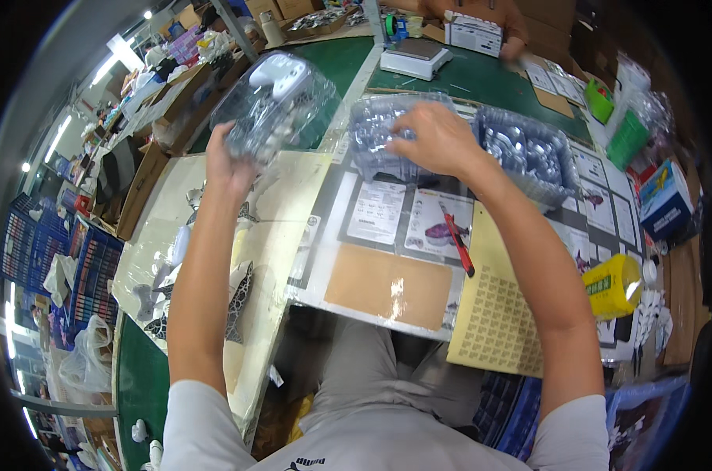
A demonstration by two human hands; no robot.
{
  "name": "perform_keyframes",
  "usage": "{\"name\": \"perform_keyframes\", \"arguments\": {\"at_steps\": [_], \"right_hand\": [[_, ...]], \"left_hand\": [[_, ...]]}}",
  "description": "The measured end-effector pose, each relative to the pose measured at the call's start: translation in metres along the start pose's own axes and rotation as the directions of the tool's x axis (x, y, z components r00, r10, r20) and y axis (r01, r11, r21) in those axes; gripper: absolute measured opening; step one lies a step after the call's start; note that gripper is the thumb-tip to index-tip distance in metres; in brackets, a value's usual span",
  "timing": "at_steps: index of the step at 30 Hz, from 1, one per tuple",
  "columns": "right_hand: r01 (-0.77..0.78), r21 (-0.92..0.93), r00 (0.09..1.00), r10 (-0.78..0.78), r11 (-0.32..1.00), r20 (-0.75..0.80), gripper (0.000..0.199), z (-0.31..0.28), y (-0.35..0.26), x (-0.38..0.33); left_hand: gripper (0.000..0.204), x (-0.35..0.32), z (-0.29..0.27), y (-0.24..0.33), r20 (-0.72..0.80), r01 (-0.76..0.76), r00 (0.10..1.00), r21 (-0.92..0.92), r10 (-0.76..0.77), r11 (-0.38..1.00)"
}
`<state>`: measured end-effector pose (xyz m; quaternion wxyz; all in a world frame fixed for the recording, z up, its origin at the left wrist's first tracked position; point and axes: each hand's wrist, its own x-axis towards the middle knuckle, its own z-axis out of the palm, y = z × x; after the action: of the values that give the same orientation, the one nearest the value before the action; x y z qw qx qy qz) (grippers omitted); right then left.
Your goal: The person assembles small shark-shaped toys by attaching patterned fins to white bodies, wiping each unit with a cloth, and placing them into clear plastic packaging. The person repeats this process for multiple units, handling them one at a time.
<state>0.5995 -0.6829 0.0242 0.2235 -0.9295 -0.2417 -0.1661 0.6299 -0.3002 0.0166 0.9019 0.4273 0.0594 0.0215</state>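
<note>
My left hand [229, 163] is raised on the left, closed on the lower edge of a clear plastic blister tray [242, 129]. Inside the tray lie a white remote controller [287, 76] and smaller pale parts, partly blurred by glare. My right hand [436, 140] hovers over another clear plastic tray [364, 157] at the middle of the table, its fingers bent and apart. Whether its fingertips touch that tray is hard to make out. Just right of it stands a further clear tray [526, 161] filled with shiny clear-wrapped pieces.
A red utility knife [456, 243] lies on printed sheets beside a yellow label sheet [493, 314]. A yellow bottle [613, 286] stands at right. Black-and-white patterned parts [240, 298] lie under my left arm. Beyond are a white scale [416, 59] and another person's hand [515, 45] near a box [474, 34].
</note>
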Motion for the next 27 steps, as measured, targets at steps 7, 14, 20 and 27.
{"name": "perform_keyframes", "arguments": {"at_steps": [7,14,20,27], "right_hand": [[-0.011,0.065,0.956,-0.009,0.998,0.292,0.035,0.009,0.046,0.030],[-0.077,0.212,0.936,-0.002,0.974,0.352,0.038,0.019,0.064,0.039],[0.373,-0.210,0.910,-0.312,0.904,0.272,0.015,0.022,0.022,0.007],[0.336,-0.219,0.940,-0.311,0.916,0.140,0.007,0.031,0.022,-0.007]], "left_hand": [[0.077,0.173,0.000,-0.061,-0.374,-0.152,0.918,-0.016,0.135,0.988],[0.093,0.228,-0.005,-0.068,-0.499,0.219,0.865,0.479,0.059,0.850],[0.091,0.129,0.003,0.021,-0.047,0.005,0.979,0.978,0.198,0.207],[0.059,-0.147,-0.028,0.127,0.262,-0.238,0.940,0.963,0.220,-0.128]]}}
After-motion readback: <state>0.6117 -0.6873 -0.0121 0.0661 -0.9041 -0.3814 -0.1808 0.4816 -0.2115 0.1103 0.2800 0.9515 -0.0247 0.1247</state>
